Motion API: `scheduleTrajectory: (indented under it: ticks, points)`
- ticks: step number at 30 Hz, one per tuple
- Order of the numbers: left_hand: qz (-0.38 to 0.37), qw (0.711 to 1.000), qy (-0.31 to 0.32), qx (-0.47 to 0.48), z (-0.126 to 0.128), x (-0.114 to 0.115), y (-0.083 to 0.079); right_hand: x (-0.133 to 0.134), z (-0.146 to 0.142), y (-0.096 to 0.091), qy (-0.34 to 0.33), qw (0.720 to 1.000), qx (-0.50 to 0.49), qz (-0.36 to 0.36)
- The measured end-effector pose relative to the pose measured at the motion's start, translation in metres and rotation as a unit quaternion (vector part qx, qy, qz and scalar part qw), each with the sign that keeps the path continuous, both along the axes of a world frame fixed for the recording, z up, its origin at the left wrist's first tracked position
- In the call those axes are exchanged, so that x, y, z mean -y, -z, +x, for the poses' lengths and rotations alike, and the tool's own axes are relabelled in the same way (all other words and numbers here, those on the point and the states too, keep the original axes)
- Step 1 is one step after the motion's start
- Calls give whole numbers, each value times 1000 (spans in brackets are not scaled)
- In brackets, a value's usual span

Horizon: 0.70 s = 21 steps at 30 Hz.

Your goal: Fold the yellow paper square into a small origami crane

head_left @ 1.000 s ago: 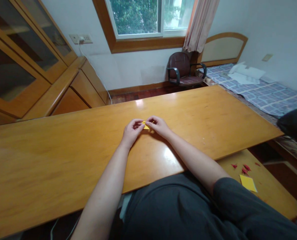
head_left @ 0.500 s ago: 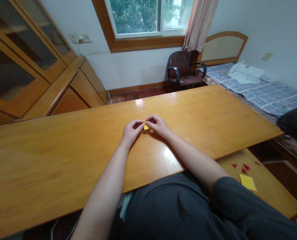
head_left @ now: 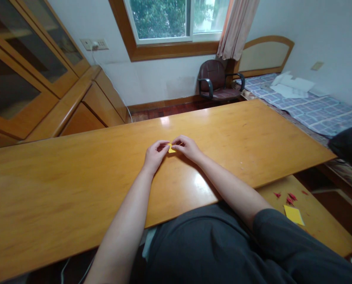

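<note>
A small folded piece of yellow paper (head_left: 171, 149) shows between my hands, just above or on the wooden table (head_left: 75, 189). My left hand (head_left: 156, 155) pinches its left side between thumb and fingers. From the right, my right hand (head_left: 187, 147) grips the same paper, thumb and fingertips closed on it. Fingers hide most of the paper, so its exact folds cannot be made out.
On a lower wooden surface to the right lie a stack of yellow paper (head_left: 294, 215) and several small red folded paper pieces (head_left: 290, 199). Beyond the table stand a brown armchair (head_left: 216, 81) and a bed (head_left: 309, 104). A cabinet (head_left: 54, 98) is at the left.
My hands have shifted very slightly, and the yellow paper between them is turned a little differently. Both hands still hold it.
</note>
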<state>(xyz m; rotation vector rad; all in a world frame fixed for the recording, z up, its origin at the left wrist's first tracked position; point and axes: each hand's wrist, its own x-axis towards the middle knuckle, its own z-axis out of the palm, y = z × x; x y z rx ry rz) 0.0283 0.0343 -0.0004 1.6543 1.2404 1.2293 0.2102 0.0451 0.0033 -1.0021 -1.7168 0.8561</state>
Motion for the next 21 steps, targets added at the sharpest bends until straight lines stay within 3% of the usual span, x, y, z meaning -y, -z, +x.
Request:
scheduleTrajectory:
  ticks: [10, 21]
  points:
    - [7, 1000, 18, -24, -1, -1, 1, -3, 1, 2, 2, 999, 8, -31]
    - [-18, 999, 39, 18, 1, 3, -1, -2, 3, 1, -8, 999, 6, -40]
